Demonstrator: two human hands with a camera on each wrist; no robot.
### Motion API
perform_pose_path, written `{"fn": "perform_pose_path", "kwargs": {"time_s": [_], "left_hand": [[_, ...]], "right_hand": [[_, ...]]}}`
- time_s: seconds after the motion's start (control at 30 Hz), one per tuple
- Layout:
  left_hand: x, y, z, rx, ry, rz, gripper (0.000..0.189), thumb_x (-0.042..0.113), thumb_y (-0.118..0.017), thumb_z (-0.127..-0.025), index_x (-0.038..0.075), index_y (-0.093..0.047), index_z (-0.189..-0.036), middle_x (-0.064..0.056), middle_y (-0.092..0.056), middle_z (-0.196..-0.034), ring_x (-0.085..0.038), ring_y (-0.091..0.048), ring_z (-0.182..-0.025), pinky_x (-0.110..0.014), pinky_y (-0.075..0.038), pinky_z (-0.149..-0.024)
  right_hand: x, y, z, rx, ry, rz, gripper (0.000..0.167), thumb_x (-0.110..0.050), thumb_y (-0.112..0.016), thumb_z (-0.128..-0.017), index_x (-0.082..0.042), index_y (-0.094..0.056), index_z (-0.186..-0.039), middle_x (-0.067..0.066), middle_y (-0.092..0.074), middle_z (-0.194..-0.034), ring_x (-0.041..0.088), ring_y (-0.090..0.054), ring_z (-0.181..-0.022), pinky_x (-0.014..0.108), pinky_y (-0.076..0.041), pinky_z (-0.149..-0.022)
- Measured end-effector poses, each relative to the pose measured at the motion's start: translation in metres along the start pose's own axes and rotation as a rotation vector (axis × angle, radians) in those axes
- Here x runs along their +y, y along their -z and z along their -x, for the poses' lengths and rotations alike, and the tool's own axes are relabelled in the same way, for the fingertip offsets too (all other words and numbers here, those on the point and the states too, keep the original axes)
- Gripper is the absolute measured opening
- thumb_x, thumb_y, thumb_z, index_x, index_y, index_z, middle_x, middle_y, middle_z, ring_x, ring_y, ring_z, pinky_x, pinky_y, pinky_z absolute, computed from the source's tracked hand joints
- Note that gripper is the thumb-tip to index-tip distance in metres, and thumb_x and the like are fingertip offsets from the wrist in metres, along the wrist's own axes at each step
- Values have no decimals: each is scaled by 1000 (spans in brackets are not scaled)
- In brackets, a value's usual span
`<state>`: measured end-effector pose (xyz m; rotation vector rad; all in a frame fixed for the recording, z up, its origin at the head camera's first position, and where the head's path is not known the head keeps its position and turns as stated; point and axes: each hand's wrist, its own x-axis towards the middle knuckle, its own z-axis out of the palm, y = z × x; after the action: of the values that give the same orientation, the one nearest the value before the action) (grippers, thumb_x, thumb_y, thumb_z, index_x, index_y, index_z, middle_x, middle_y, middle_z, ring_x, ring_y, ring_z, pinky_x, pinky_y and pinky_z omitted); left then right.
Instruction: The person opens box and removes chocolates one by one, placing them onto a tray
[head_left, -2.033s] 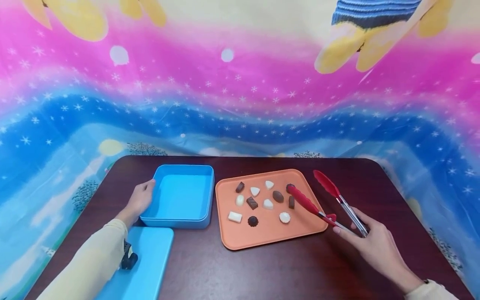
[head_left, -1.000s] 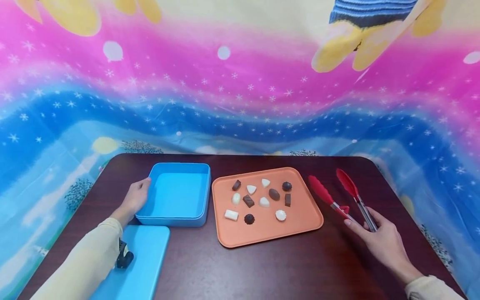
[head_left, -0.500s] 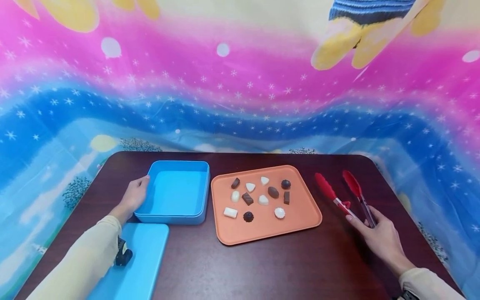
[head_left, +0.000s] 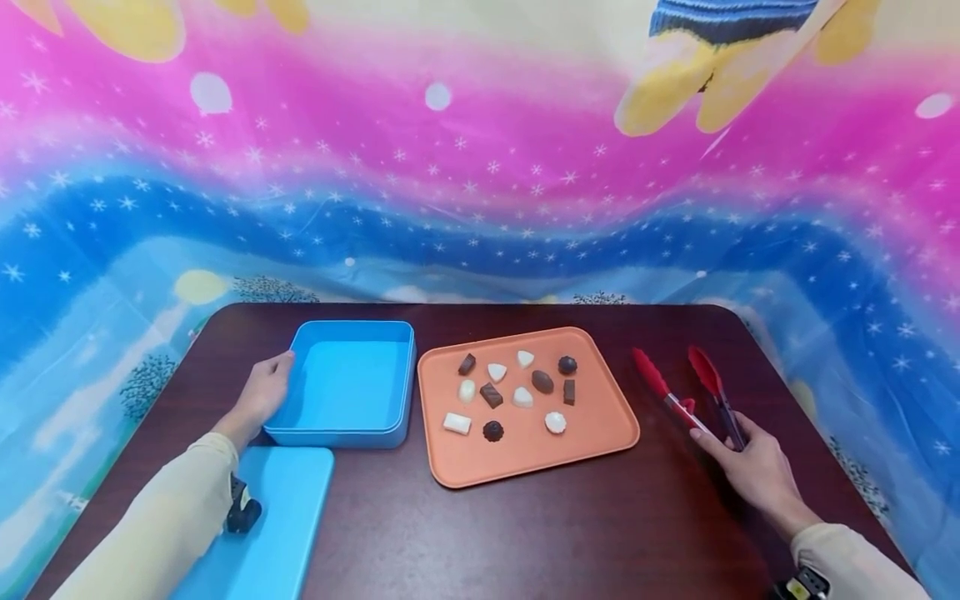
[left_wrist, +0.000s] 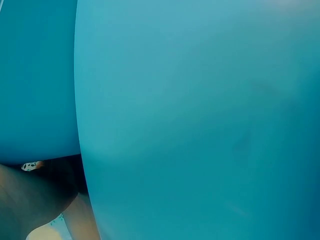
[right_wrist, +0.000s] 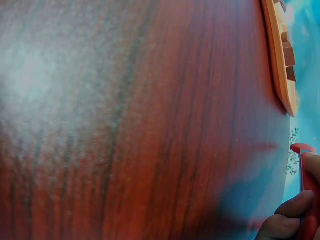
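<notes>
My left hand (head_left: 264, 390) holds the left wall of a square, light-blue box (head_left: 397, 439), thumb at its rim; the inside shows bare blue. Part of that hand (left_wrist: 35, 200) appears low in the left wrist view beside the blue plastic. To the right, my right hand (head_left: 757, 468) grips a pair of tongs (head_left: 650, 372) with red tips and metal arms. Their arms are spread, with nothing between the tips. An orange tray (head_left: 517, 462) lies between box and tongs. It carries several chocolates, including a dark fluted one (head_left: 567, 365), a brown oval (head_left: 542, 382) and a white bar (head_left: 457, 423).
A flat light-blue lid (head_left: 292, 508) lies in front of the box, partly under my left sleeve (head_left: 161, 508). The dark wooden table (head_left: 525, 542) has rounded back corners. A printed cloth (head_left: 480, 192) hangs close behind it.
The tongs have moved right, off the tray; one tip was at the dark fluted chocolate, which still lies on the tray. My left hand stays on the box. The head view shifts slightly.
</notes>
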<state>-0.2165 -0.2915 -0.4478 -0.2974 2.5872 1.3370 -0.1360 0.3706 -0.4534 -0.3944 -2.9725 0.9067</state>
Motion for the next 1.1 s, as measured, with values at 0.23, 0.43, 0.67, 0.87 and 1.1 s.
{"fn": "perform_pose_path", "kwargs": {"time_s": [0.23, 0.43, 0.67, 0.87, 1.1], "left_hand": [[0, 0, -1, 4, -4, -11, 71, 49, -10, -109, -1, -5, -160, -29, -8, -167, -52, -10, -153, -69, -17, -122], [1, 0, -1, 7, -15, -10, 71, 48, -10, -109, -2, -6, -160, -30, -9, -166, -52, -11, -153, -69, -17, -122], [0, 0, 0, -2, -15, -7, 72, 49, -10, -109, -1, -5, -160, -30, -8, -166, -53, -10, -153, -69, -17, -122], [-1, 0, -2, 3, -28, -14, 70, 47, -10, -110, -2, -7, -160, -29, -9, -166, -52, -9, -153, -68, -15, -123], [0, -1, 0, -3, -9, 1, 70, 47, -10, -109, -1, -7, -160, -29, -9, -167, -52, -11, -153, -68, -18, -122]], "right_hand": [[0, -1, 0, -26, 30, 38, 59, -58, -59, -97, -4, -51, -120, 1, -46, -70, 13, -43, -56, 27, -31, -49], [-2, 4, -2, -73, 49, 121, 67, -60, -58, -96, 1, -53, -123, 2, -47, -62, 17, -47, -56, 28, -34, -50], [-4, 12, -7, -180, 31, 182, 85, -66, -58, -93, 9, -52, -132, 2, -57, -55, 17, -56, -47, 31, -43, -45], [-5, 15, -11, -195, 54, 261, 67, -68, -60, -91, -1, -61, -93, 2, -50, -54, 17, -50, -47, 30, -38, -47], [-7, 21, -15, -242, 29, 278, 63, -68, -64, -88, -6, -60, -80, 3, -51, -53, 18, -49, -46, 30, -40, -46]]}}
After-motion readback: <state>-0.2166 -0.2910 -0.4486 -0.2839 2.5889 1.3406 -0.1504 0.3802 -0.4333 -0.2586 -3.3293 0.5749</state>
